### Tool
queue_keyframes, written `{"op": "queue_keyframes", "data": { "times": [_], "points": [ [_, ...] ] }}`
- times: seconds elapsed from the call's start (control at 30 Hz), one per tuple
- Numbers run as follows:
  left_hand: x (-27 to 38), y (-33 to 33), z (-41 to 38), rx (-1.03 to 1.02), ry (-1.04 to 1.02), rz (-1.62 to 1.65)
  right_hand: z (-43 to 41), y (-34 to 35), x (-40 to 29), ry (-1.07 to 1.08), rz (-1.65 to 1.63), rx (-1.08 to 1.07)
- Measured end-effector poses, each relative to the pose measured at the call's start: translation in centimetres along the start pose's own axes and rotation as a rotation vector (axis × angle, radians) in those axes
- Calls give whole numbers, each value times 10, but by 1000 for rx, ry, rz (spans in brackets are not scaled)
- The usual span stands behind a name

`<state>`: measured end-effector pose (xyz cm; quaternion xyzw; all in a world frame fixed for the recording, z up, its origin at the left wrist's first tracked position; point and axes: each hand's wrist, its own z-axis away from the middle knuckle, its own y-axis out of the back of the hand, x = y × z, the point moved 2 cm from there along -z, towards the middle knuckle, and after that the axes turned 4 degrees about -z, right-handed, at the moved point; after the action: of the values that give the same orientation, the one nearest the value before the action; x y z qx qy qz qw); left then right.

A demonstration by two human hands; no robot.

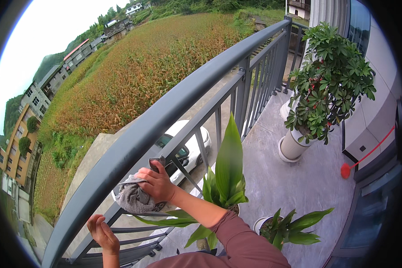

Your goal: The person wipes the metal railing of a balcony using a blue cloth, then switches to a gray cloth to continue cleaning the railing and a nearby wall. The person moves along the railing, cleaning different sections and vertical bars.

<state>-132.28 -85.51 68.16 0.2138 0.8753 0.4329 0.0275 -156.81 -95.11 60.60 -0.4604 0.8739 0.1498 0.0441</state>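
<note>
Bunched in my right hand point(155, 182) is a grey cloth point(135, 196), pressed around the lower rail point(182, 142) of a balcony railing. A corner of the cloth sticks up beyond my fingers. Above that rail curves the thick dark-grey handrail point(154, 134). My left hand point(102, 232) is raised beside the handrail at the lower left, its fingers curled and no object visible in it. Whether its fingertips touch the handrail I cannot tell.
A broad-leaved potted plant point(229, 164) stands close to my right arm, with a smaller potted plant point(278, 226) nearby. Further along is a bushy plant in a ribbed white pot point(293, 147). A red-headed stick point(345, 171) leans by the wall. Below the railing stands a white car point(201, 137).
</note>
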Motion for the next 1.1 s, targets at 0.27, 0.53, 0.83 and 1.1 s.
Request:
{"op": "queue_keyframes", "data": {
  "times": [0.27,0.53,0.83,1.1],
  "points": [
    [42,-45,-35,-54,99,48,-20,173,225,-209,339,-221],
    [59,-109,-47,98,77,-292,-29,280,357,-645,409,194],
    [56,-108,-49,48,62,-333,-74,251,341,-433,892,-473],
    [58,-108,-52,191,3,-307,-108,228,338,-374,521,-757]
  ]
}}
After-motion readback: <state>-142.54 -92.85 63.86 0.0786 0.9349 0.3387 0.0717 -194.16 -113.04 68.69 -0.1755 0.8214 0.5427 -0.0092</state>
